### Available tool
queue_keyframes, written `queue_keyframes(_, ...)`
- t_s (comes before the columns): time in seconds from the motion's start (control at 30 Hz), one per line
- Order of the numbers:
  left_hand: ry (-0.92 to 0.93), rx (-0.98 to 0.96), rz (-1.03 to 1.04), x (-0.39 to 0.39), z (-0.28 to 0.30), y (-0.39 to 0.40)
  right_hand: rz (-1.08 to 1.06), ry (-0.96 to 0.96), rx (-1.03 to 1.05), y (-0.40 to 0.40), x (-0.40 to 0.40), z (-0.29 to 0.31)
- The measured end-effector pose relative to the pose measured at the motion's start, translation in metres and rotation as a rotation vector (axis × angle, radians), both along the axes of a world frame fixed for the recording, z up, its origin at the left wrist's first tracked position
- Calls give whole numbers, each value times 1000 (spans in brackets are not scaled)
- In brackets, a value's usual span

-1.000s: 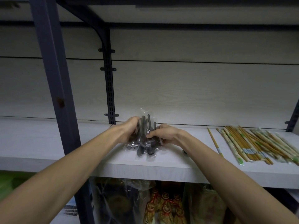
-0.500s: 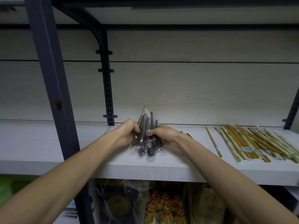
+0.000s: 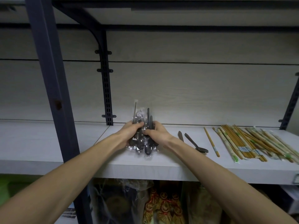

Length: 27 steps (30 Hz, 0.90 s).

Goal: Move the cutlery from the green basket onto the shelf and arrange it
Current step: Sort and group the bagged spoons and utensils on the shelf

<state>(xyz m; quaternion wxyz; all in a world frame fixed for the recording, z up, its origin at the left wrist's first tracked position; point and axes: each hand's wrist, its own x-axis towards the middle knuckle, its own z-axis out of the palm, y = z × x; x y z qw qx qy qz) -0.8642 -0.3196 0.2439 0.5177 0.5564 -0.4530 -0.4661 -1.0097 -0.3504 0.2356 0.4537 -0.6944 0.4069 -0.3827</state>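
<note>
Two hands grip one clear pack point(image 3: 142, 143) of dark cutlery, its bowls down on the shelf point(image 3: 48, 143): left hand point(image 3: 131, 132) and right hand point(image 3: 156, 134) clasp opposite sides, likely squaring it. Right of the pack lie a spoon point(image 3: 196, 143), then chopsticks point(image 3: 252, 143).

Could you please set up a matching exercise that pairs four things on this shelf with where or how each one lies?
Things:
1. bag of dark spoons
2. loose metal spoon
3. single chopstick
4. pile of chopsticks

Places or states:
A. lies alone between the loose metal spoon and the pile
B. spread out at the right end of the shelf
C. gripped by the left hand and the right hand
D. lies on the board just right of the right forearm

Pairs: 1-C, 2-D, 3-A, 4-B
</note>
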Motion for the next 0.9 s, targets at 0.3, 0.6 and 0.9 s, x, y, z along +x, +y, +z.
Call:
queue_keyframes(0.3,-179,-329,-41,0,5,12,-56,-162,-216,-1,-5,14)
queue_keyframes(0.6,-71,-310,-82,-2,-3,18,86,-293,-146,23,-8,0)
queue_keyframes(0.9,-39,-341,-41,7,1,18,-17,-90,-302,12,-10,-16)
